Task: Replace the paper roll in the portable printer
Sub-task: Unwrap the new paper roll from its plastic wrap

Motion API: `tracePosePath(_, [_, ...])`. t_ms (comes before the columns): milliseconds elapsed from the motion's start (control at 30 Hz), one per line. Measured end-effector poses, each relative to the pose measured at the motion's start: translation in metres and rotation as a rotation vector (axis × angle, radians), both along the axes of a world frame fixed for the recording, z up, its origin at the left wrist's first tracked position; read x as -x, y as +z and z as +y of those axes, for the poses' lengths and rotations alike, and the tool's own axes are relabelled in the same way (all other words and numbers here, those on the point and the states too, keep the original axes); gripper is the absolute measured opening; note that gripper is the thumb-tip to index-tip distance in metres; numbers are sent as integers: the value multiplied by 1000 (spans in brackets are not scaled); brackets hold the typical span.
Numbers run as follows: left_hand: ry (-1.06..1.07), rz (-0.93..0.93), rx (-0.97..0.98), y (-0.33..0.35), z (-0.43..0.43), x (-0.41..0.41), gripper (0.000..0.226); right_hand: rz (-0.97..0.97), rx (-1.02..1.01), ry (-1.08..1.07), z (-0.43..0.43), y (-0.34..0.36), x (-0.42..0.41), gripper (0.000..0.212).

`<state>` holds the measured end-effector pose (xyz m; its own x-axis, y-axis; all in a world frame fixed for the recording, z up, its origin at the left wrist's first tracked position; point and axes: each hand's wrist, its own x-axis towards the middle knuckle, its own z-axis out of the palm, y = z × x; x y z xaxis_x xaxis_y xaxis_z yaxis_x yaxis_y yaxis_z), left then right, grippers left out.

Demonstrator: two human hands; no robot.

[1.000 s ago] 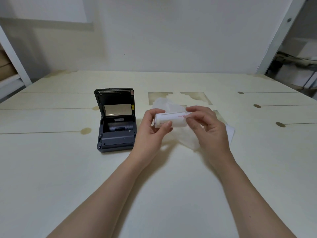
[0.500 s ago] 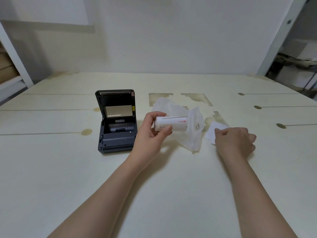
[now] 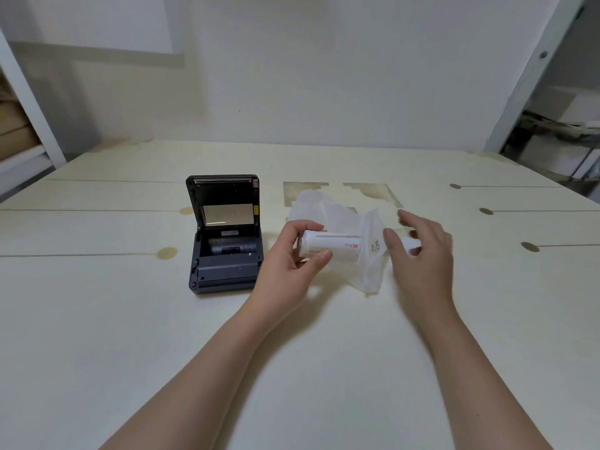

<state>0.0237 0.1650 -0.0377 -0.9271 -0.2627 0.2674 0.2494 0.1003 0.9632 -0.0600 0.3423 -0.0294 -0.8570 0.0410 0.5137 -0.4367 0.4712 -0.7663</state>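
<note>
A dark grey portable printer (image 3: 225, 254) sits on the table with its lid raised; a grey spindle lies in its open bay. My left hand (image 3: 289, 261) grips a white paper roll (image 3: 331, 246) with small red print, held sideways just right of the printer. A thin translucent plastic wrapper (image 3: 341, 219) lies crumpled behind and under the roll. My right hand (image 3: 420, 251) hovers to the right of the roll with fingers spread, holding nothing; a small white paper piece (image 3: 414, 245) shows partly behind it.
The pale wooden table (image 3: 97, 319) has dark slots and oval marks along its right side (image 3: 529, 246). Shelving stands at the far left (image 3: 19, 141), and a white post rises at the far right (image 3: 532, 69).
My right hand left the roll, put a white paper piece down on the table to the right, then lifted back toward the roll with fingers apart. My left hand kept holding the roll.
</note>
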Motion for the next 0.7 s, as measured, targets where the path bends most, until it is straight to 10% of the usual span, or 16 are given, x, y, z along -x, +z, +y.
tracePosePath(200, [-19,62,60,5,-3,-7,29,-263,87,562,-17,10,-31,36])
tracePosePath(700, [127,98,300,19,-72,-55,45,-394,260,645,-114,32,-63,45])
